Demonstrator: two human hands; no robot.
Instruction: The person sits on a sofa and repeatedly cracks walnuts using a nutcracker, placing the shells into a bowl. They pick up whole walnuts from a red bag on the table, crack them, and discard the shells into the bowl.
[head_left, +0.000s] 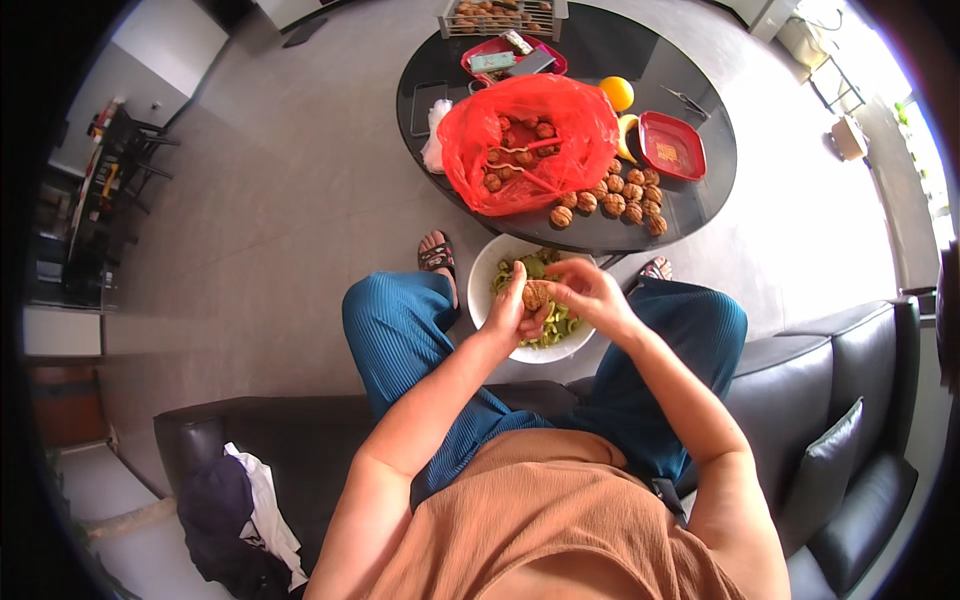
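A brown walnut is held by my left hand, its fingers curled round it. My right hand is closed on the same walnut from the right, thumb against it. Both hands are over a white bowl of green peel-like pieces. Above the bowl, on the black oval table, an open red plastic bag holds several walnuts, and a loose pile of walnuts lies to its right.
The black table also carries a metal rack of walnuts, red trays, an orange fruit, a yellow item, tongs-like metal tool, phone and white bag. I sit on a black sofa with clothes at left.
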